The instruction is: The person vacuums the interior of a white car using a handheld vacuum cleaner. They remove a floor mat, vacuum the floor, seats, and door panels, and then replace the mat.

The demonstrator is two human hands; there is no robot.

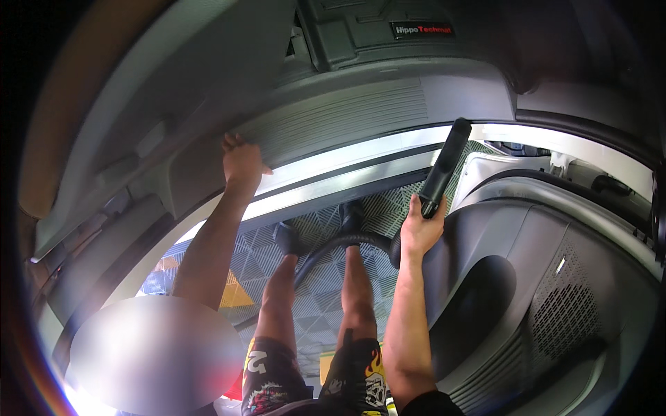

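My right hand point(421, 229) is closed around the lower end of a black vacuum nozzle point(445, 166). The nozzle tilts up and to the right, its tip at the edge of the car's door sill point(347, 111). From below my grip a black ribbed hose point(336, 243) curves left in front of my legs. My left hand point(242, 163) leans on the left part of the grey ribbed sill trim, thumb out to the side and fingers slightly bent, holding nothing.
An open car door point(499, 277) with a speaker grille stands to the right. Beyond the sill lies a dark floor mat point(388, 45). A seat side point(173, 76) rises at the upper left. My feet stand on patterned floor tiles point(319, 291). A blurred patch point(152, 357) hides the lower left.
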